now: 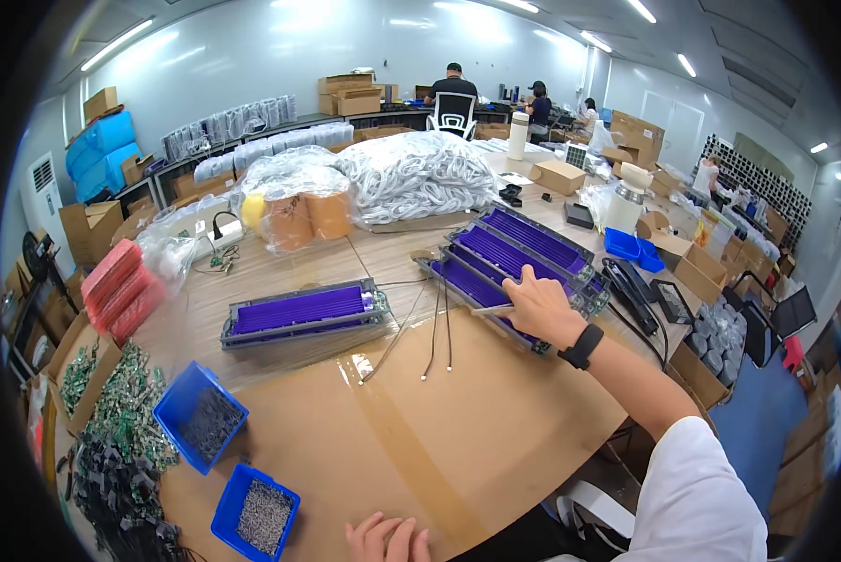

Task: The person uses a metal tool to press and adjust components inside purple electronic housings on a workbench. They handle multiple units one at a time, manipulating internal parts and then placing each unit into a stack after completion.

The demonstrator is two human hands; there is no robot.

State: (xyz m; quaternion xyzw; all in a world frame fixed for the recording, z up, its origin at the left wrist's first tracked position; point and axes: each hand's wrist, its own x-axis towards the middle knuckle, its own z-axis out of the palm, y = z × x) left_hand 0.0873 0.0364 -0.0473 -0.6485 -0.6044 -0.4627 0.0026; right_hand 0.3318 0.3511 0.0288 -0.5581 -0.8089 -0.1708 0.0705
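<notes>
Several long grey frames with ribbed purple inserts (509,253) lie side by side at the right of the work surface, green circuit boards at their ends. My right hand (540,307), with a black band (582,346) on its wrist, grips the nearest frame from above; some fingertips are hidden. A similar purple-lined frame (298,312) lies apart, left of centre. Thin dark cables with white connectors (449,368) trail onto the brown cardboard sheet (523,421). At the near edge of this sheet my left hand (387,539) rests with fingers stretched out, holding nothing.
Two blue bins, one with dark small parts (203,375) and one with screws (294,501), sit left. Beside them are heaped green circuit boards (125,407). Bagged white cables (420,178) and orange rolls (330,214) stand behind. Black tools (631,295) lie right. Other people sit farther back.
</notes>
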